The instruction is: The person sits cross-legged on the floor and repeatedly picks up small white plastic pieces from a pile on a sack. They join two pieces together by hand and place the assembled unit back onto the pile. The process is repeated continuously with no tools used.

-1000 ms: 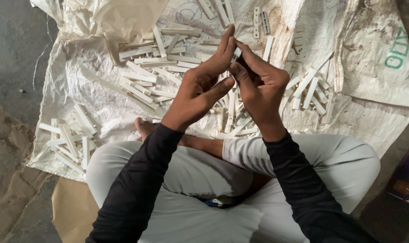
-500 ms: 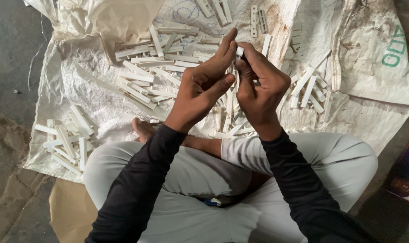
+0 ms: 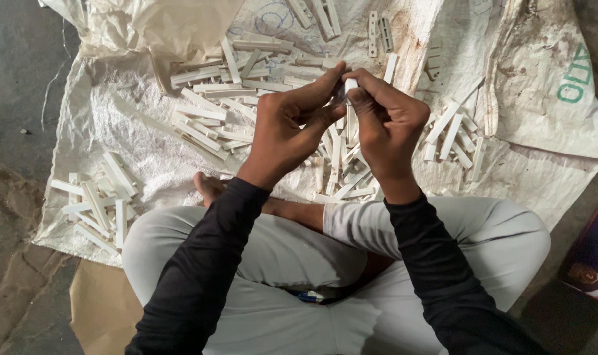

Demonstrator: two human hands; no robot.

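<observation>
One small white strip (image 3: 350, 87) sits pinched between both hands, held up over the sack, just above the big pile. Left hand (image 3: 287, 128) has thumb and forefinger closed on it from the left side; right hand (image 3: 389, 121) curls its fingers shut on the strip's top end, knuckles up. Both grip the same piece, fingertips touching. What exactly they do to it is too small to tell. Progress, as a judgement: this piece is mid-handling, not put down yet. A big loose pile (image 3: 230, 98) of the same white strips lies scattered on the sack right in front of the hands and under them, looks like the bulk. A smaller heap (image 3: 96, 200) sits apart at the left edge of the sack, by the left knee, and another small group (image 3: 453, 131) lies at the right of the hands. Which of these is finished and which is waiting cannot be told from here; strips look alike in all three. The white woven sack (image 3: 535, 98) is spread on dark concrete floor (image 3: 16, 79). The person sits cross-legged, pale trousers, black sleeves, a bare foot (image 3: 210, 187) poking out onto the sack. A dark box corner (image 3: 591, 260) at far right, brown paper (image 3: 101, 309) under the left knee.
</observation>
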